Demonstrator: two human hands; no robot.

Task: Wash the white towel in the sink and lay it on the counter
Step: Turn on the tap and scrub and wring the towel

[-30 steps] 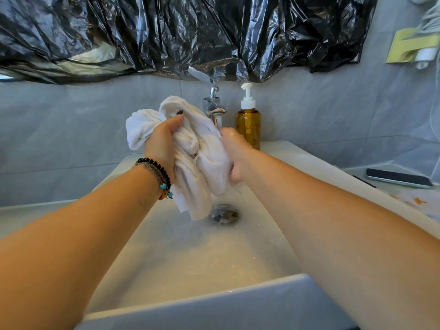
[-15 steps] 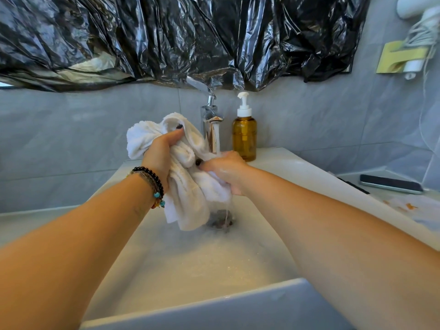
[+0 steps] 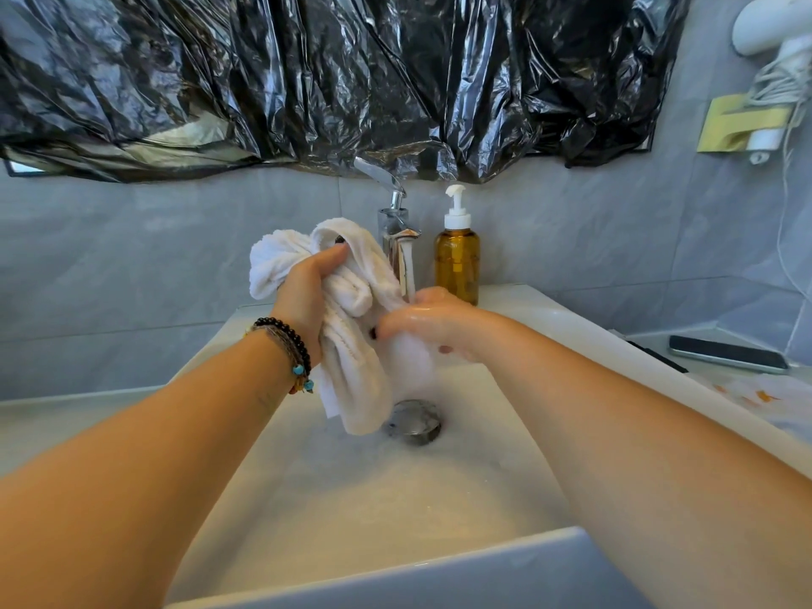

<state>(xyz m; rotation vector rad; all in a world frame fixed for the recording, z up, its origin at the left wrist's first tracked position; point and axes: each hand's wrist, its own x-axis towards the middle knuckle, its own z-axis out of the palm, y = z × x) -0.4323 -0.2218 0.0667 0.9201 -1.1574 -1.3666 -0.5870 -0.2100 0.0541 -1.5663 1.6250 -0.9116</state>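
The white towel (image 3: 351, 336) hangs bunched over the white sink (image 3: 351, 498), its lower end just above the metal drain (image 3: 413, 421). My left hand (image 3: 307, 292) grips the towel's upper part, thumb curled over a fold. My right hand (image 3: 428, 323), wet, holds the towel's right side under the stream of water from the chrome tap (image 3: 397, 239). The part of the towel under my right hand is blurred by water.
An amber pump bottle (image 3: 457, 261) stands beside the tap. A dark phone (image 3: 727, 353) lies on the counter (image 3: 747, 389) at the right. Crumpled black plastic (image 3: 351, 81) covers the wall above. A white hair dryer (image 3: 773, 33) hangs at the upper right.
My right hand has turned over and dropped lower, under the running water, with the towel's right side. My left hand keeps its grip; the towel has sunk closer to the drain.
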